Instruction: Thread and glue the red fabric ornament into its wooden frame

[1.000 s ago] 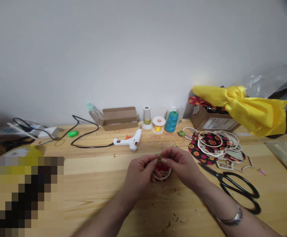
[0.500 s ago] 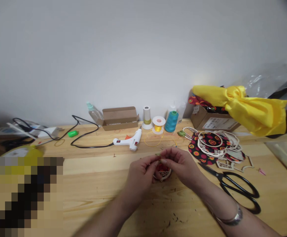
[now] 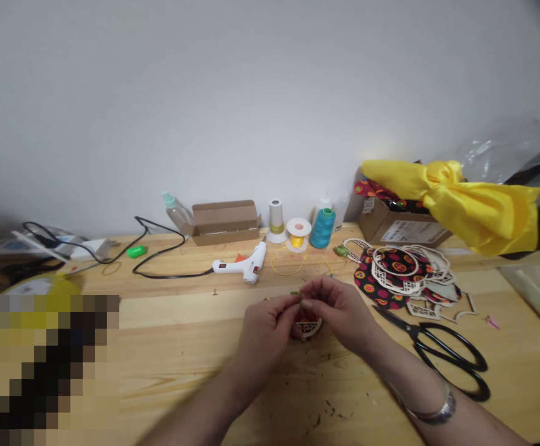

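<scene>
Close together above the front middle of the table, my left hand (image 3: 270, 325) and my right hand (image 3: 344, 316) work with fingers pinched. Between them is a small round ornament (image 3: 309, 328), with pale fretwork over red cloth and a tiny loop at its lower edge. Both hands grip it near its top, where a small green piece (image 3: 295, 292) sticks out between the fingertips. The fingers cover the ornament's upper part, so what exactly each fingertip pinches is hidden. A silver bracelet (image 3: 439, 407) circles my right wrist.
Black scissors (image 3: 425, 341) lie right of my right hand, below patterned cloth and wooden frames (image 3: 402, 272). Behind my hands are a white glue gun (image 3: 242, 267), a yellow cord spool (image 3: 298, 234) and a teal thread cone (image 3: 322, 228). Yellow fabric (image 3: 465, 192) drapes a carton.
My hands stay nearly in place, with only slight finger movement. The green piece between the fingertips now shows a little differently. The table's things have not moved.
</scene>
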Demonstrator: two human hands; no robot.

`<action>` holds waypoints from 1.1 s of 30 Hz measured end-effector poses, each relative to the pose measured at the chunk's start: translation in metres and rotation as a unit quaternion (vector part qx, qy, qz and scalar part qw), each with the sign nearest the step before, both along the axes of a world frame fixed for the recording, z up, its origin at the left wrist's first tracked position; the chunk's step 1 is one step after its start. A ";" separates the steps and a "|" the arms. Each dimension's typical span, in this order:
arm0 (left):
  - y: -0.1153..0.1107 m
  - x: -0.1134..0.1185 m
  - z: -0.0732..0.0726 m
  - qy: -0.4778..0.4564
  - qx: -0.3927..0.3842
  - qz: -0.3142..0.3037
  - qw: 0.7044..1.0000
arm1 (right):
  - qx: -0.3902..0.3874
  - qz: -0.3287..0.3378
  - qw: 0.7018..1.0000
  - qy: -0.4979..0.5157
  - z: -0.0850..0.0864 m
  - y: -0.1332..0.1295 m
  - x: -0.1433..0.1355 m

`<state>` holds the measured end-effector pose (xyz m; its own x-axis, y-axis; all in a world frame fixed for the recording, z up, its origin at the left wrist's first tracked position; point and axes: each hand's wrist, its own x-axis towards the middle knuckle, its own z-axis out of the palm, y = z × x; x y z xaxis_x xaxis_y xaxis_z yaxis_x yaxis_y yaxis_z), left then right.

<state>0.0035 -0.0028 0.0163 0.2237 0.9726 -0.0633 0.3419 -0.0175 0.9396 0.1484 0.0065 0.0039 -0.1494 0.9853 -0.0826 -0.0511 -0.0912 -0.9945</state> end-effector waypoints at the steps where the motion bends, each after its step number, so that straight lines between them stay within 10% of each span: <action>1: 0.000 0.000 0.000 0.005 -0.003 0.000 1.000 | -0.001 0.001 1.000 0.000 0.000 0.000 0.000; 33: -0.003 -0.001 -0.008 0.011 0.018 -0.011 1.000 | 0.000 -0.008 0.998 -0.068 0.006 0.000 0.000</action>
<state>0.0027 -0.0055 0.0079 0.2437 0.9693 -0.0327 0.3612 -0.0595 0.9306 0.1484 0.0060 0.0096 -0.1220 0.9873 -0.1015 0.0826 -0.0918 -0.9923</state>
